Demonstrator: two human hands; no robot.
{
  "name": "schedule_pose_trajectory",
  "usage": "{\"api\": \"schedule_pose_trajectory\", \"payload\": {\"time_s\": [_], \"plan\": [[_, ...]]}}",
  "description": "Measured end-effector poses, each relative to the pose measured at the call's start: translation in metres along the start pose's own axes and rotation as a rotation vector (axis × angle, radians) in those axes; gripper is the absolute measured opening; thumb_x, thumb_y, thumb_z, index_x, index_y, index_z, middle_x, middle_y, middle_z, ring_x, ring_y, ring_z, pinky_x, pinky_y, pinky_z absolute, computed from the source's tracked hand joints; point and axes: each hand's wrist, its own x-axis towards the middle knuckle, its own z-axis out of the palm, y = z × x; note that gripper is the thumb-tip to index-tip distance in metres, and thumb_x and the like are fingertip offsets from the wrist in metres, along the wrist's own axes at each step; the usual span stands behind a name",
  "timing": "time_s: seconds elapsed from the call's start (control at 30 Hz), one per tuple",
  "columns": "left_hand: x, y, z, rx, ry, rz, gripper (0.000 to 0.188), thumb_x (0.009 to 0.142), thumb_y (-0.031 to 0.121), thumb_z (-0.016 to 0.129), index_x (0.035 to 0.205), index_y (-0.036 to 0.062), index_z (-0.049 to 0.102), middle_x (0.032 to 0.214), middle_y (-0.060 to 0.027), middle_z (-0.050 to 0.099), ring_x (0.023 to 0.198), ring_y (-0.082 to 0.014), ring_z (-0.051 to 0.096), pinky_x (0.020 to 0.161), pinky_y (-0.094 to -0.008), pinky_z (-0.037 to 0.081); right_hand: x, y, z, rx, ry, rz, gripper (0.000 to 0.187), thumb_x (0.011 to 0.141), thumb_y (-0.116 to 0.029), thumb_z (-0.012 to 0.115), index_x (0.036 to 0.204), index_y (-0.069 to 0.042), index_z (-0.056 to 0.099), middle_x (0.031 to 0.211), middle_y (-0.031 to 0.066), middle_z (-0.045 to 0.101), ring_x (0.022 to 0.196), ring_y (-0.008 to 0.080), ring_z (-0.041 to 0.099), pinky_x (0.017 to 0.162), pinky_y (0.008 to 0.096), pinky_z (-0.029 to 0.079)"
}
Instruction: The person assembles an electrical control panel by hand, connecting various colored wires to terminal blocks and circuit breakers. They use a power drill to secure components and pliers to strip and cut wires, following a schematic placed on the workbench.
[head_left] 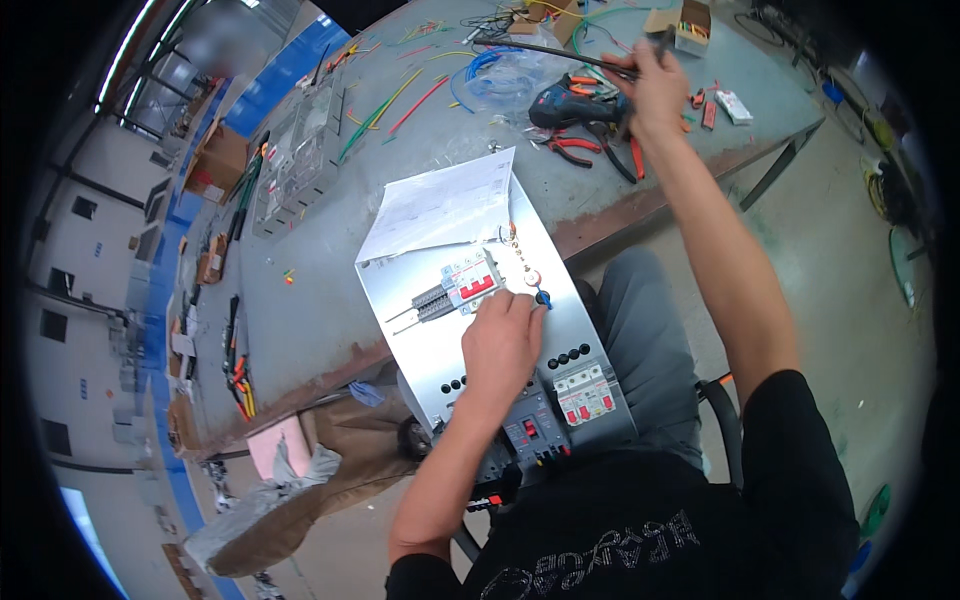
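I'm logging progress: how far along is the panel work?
Done: breakers and sit mounted on the metal panel. In hand: the left hand steadies the panel, and the right hand grips a thin dark rod on the table. Left: no wires visible on the breakers; loose wires lie on the table.

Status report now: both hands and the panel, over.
Left hand rests flat on metal panel. Right hand grips thin dark rod across the bench. Paper sheet covers panel's far end.

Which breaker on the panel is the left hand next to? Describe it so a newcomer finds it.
Start at the silver metal panel tilted from the table edge to the person's lap. The left hand rests mid-panel; just above its knuckles sits the white breaker. It alone shows broad red toggles beside a grey terminal strip.
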Motion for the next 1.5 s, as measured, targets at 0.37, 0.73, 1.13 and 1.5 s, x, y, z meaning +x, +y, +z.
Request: {"api": "schedule_pose_trajectory", "payload": {"time_s": [0.37,0.73,1.13,1.5], "plan": [[0.003,-0.014,0.039,-0.562,-0.410,-0.604,0.028,0.098,0.019,0.078,0.109,-0.0047,0.069,0.080,-0.0029,0.069,0.060,-0.0072,0.057,0.053,-0.0254,0.044,-0.021,0.056,-0.041,-0.859,-0.172,-0.212,0.046,0.092,-0.034,0.078,0.118,0.004,0.076,0.101,0.0148,0.080,0.092,0.0233,0.075,0.085,0.0368,0.057],[0.020,-0.001,0.052,-0.395,-0.401,-0.599,0.034,0.101,0.024,0.073,0.080,0.0006,0.062,0.064,0.0012,0.055,0.059,-0.0065,0.047,0.053,-0.0290,0.038,-0.148,0.018,-0.110,-0.631,-1.000,0.857,0.022,0.097,-0.021,0.075,0.103,0.000,0.080,0.085,0.0042,0.075,0.071,0.0112,0.071,0.058,0.0275,0.057],[0.022,-0.002,0.050,-0.315,-0.421,-0.704,0.032,0.094,0.024,0.063,0.080,-0.0048,0.066,0.063,-0.0142,0.063,0.060,-0.0241,0.062,0.063,-0.0401,0.050,-0.262,0.088,-0.147,-0.685,-0.950,0.704,0.021,0.085,-0.008,0.072,0.101,0.005,0.076,0.100,0.0278,0.076,0.091,0.0326,0.078,0.079,0.0454,0.057],[0.033,-0.009,0.041,-0.481,-0.580,-0.699,0.023,0.096,0.016,0.069,0.077,0.0050,0.063,0.065,0.0061,0.052,0.061,-0.0046,0.044,0.056,-0.0269,0.036,-0.276,0.100,-0.151,-0.495,-0.737,0.747,0.016,0.086,-0.006,0.069,0.099,0.000,0.076,0.099,0.0219,0.073,0.096,0.0366,0.074,0.082,0.0427,0.056]]}}
